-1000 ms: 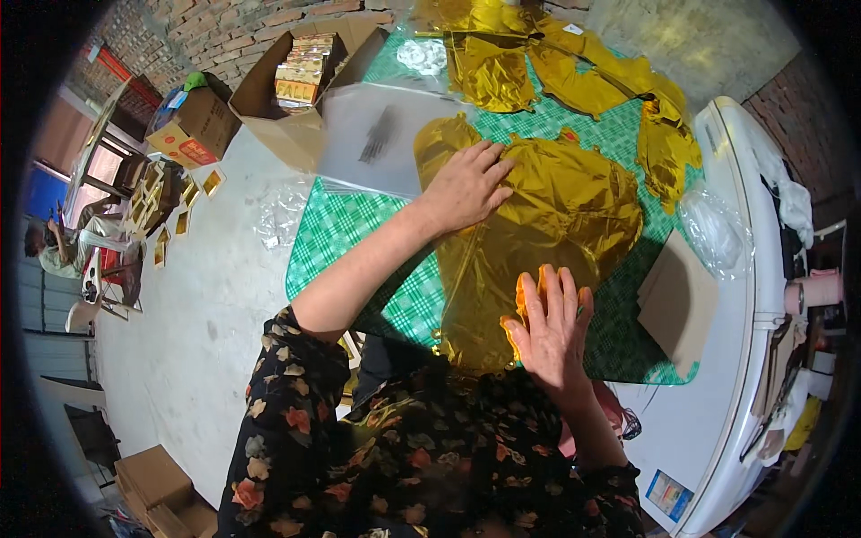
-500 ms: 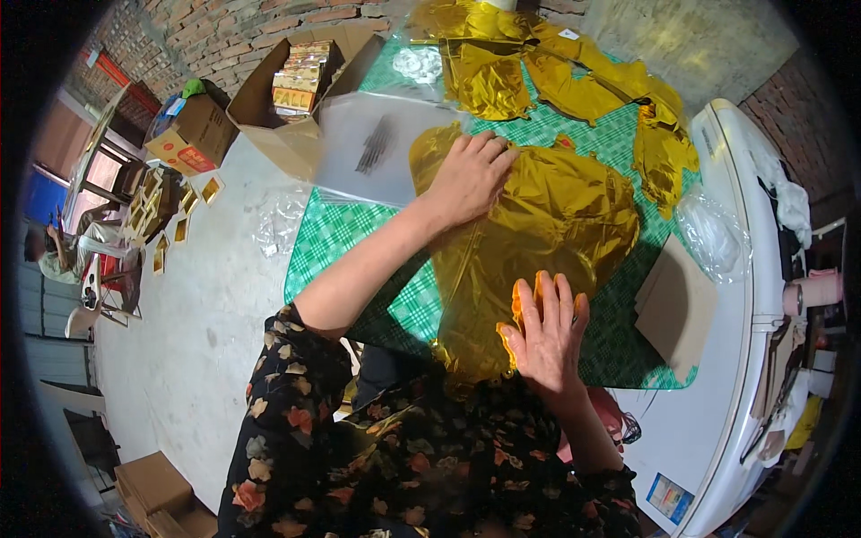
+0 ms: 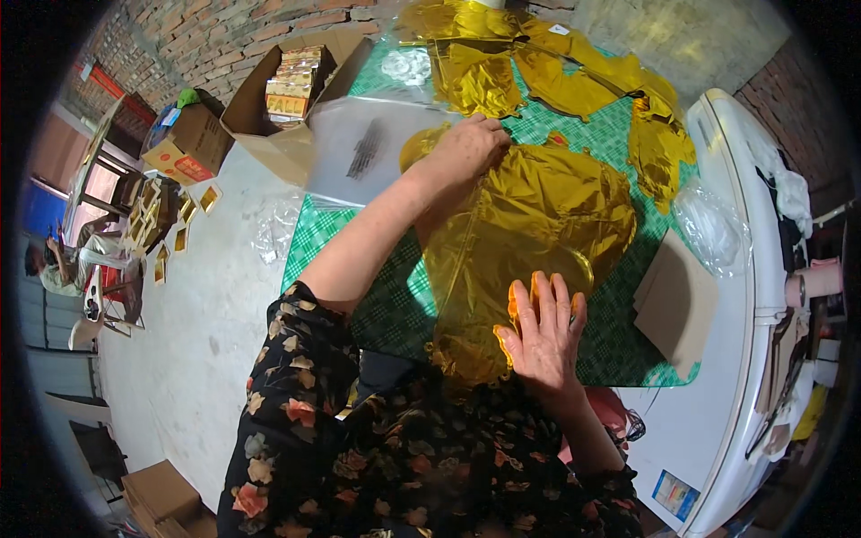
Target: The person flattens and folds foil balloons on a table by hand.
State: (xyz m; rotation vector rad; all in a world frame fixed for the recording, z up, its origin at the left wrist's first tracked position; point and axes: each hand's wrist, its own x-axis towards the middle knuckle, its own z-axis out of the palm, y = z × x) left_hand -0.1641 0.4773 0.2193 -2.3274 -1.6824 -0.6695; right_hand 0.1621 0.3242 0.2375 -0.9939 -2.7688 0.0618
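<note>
A large crinkled gold foil balloon [image 3: 529, 233] lies flat on a green checked tablecloth [image 3: 377, 309]. My left hand [image 3: 471, 148] presses down on its far left edge, fingers curled over the foil. Lying flat with its fingers spread, my right hand [image 3: 543, 332] rests on the near end of the same foil. Neither hand lifts it. A clear plastic bag [image 3: 363, 152] lies just left of my left hand.
More gold foil pieces [image 3: 547, 67] are heaped at the table's far end. Brown cardboard sheets [image 3: 677, 305] and a crumpled clear bag [image 3: 713, 224] lie right. An open cardboard box [image 3: 287, 90] stands far left. A white appliance [image 3: 744, 359] borders the right.
My left hand has slid farther along the foil toward the far left edge. My right hand stays flat on the near end.
</note>
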